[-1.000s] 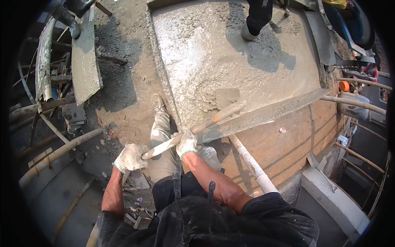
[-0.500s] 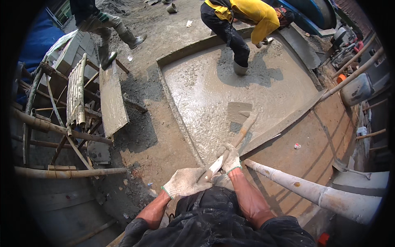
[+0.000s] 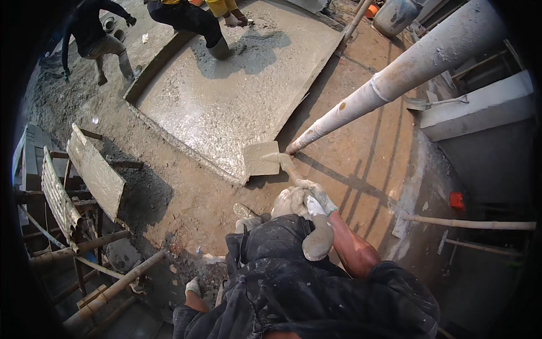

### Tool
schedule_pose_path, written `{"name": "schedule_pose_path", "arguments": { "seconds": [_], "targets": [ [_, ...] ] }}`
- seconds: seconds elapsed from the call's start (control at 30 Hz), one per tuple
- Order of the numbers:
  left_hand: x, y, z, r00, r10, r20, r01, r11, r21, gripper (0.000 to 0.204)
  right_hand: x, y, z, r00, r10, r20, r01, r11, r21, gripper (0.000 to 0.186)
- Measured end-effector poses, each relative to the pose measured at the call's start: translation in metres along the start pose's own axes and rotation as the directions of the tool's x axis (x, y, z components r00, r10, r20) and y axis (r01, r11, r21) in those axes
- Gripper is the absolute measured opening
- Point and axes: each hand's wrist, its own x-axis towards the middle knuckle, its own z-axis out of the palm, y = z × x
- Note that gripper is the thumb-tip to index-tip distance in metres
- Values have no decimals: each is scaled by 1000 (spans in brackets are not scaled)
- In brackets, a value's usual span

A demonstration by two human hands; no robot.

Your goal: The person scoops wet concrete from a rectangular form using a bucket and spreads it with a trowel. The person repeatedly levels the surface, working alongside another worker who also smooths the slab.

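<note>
My right hand (image 3: 319,198), in a pale work glove with a green cuff, grips the wooden handle of a hoe (image 3: 263,159). Its square, cement-coated blade hangs over the near corner of a shallow bed of wet concrete (image 3: 209,113). The thick end of the handle points back toward my body. Low on the left, away from the hoe, is my gloved left hand (image 3: 193,287), too small and foreshortened to show its fingers. Grey, mud-covered shapes by my legs are partly hidden by my dark clothing.
A thick bamboo pole (image 3: 367,93) slants close beside the blade. Boards and bamboo poles (image 3: 96,169) stand to the left. In the bed works a booted person (image 3: 220,50); another person (image 3: 101,45) walks at the far left.
The hoe has come back toward me, its blade now at the bed's near corner. My left hand has let go of the handle and dropped leftward. The view has swung right.
</note>
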Motion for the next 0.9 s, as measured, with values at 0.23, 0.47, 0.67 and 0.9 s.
{"name": "schedule_pose_path", "arguments": {
  "seconds": [0.23,0.47,0.67,0.9],
  "targets": [
    [-57,-195,55,967,7,256,-31,995,90,40,-16,-20,-156,969,247,-30,-243,965,95,23],
    [-124,-181,179,855,484,187,-475,875,-94,42,20,-108,-320,975,224,9,-179,798,-575,20],
    [-183,-126,205,656,745,119,-747,664,-36,38,4,-150,-426,841,296,-453,-541,491,-683,15],
    [-157,-179,233,797,591,121,-599,800,33,33,-14,-116,-507,894,-240,-379,-442,-322,-838,28]
  ]
}}
